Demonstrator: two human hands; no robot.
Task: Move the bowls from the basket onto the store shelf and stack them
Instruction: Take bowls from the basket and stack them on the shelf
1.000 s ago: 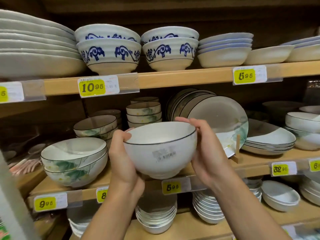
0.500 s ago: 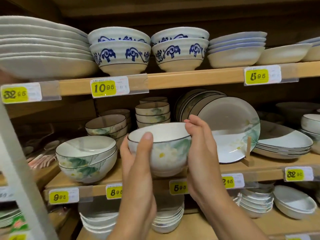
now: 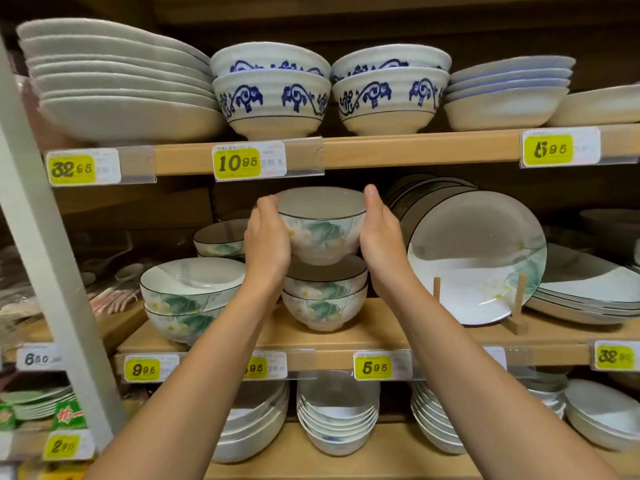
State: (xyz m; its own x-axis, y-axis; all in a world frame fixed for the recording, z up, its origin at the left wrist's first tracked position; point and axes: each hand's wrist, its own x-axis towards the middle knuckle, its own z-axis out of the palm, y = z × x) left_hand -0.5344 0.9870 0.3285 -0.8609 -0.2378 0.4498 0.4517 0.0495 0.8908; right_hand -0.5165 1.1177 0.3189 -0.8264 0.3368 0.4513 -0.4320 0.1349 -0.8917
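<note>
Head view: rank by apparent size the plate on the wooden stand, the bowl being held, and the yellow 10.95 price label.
1. plate on the wooden stand, clearly largest.
2. held bowl, at roughly the same depth as the plate.
3. yellow 10.95 label, smallest.

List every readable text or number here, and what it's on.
"32 95": top-shelf left tag
"10 95": top-shelf middle tag
"5 95": top-shelf right tag
"9 95": middle-shelf left tag
"5 95": middle-shelf centre tag
"6 50": white tag far left
Fine print and remaining tags: blurred, hidden or cut off.
</note>
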